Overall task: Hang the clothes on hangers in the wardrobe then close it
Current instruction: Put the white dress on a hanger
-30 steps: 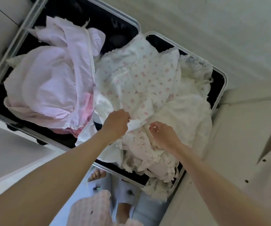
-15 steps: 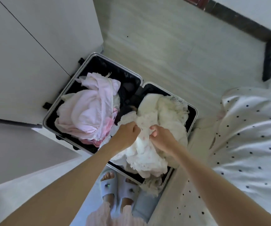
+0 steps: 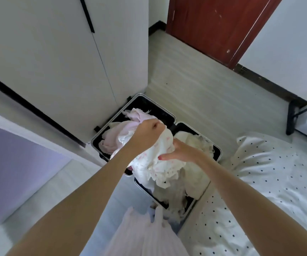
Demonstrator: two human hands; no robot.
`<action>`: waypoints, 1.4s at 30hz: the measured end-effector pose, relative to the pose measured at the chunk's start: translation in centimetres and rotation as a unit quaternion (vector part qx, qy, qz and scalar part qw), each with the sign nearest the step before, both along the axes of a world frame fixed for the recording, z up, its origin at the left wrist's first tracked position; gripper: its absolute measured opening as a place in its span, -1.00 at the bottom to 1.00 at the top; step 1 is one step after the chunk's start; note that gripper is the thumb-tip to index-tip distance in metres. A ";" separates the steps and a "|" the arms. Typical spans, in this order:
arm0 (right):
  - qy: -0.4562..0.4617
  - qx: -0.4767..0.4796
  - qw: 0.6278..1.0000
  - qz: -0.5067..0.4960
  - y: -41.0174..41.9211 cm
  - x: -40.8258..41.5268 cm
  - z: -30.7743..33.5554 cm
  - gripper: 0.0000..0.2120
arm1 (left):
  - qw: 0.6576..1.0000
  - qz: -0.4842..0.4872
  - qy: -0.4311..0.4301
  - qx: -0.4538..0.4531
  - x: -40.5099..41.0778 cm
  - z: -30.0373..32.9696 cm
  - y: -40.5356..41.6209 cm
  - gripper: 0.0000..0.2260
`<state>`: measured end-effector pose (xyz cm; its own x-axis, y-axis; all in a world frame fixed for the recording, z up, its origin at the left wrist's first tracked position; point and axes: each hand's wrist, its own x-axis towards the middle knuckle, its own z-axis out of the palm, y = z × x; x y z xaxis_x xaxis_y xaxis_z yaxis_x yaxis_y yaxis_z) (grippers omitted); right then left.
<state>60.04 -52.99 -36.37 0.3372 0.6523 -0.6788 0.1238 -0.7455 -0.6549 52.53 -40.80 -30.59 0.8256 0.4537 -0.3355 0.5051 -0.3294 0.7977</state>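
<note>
Both hands grip a bunched floral garment above the open suitcase: left hand fisted on top, right hand curled underneath. It looks light, limp, prone to tangling; best held at the shoulders.
</note>
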 end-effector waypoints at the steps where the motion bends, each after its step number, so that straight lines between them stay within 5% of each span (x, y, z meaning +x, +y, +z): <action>1: -0.012 0.013 1.000 -0.010 0.5 -0.8 0.9 -0.52 | 1.000 0.002 -0.012 -0.006 -0.9 0.8 0.2 -0.65; 3: -0.041 0.032 0.998 -0.020 1.3 -2.8 2.9 -0.93 | 1.000 0.007 -0.029 -0.005 -3.6 2.5 1.1 -0.65; 8: -0.037 0.031 0.999 0.023 3.0 -8.1 7.3 -0.92 | 0.998 0.018 -0.062 -0.002 -11.2 6.1 2.8 -0.71; 13: 0.000 0.040 0.999 0.018 6.2 -15.4 10.5 -0.70 | 0.994 0.061 -0.083 0.025 -20.9 9.0 5.5 -0.70; 28: 0.037 0.144 0.984 0.102 24.7 -38.0 18.8 -0.65 | 0.916 0.367 -0.101 0.125 -48.4 14.0 17.0 -0.78; 33: 0.083 0.163 0.979 0.085 31.6 -42.4 20.6 -0.81 | 0.909 0.392 -0.084 0.117 -53.0 14.4 19.9 -0.86; 38: 0.096 0.174 0.974 0.112 38.8 -45.2 22.3 -0.82 | 0.909 0.377 -0.163 0.070 -55.3 15.6 23.1 -0.72; 42: 0.122 0.189 0.967 0.116 44.4 -46.7 24.3 -0.81 | 0.936 0.336 -0.105 0.021 -56.7 16.1 27.1 -0.57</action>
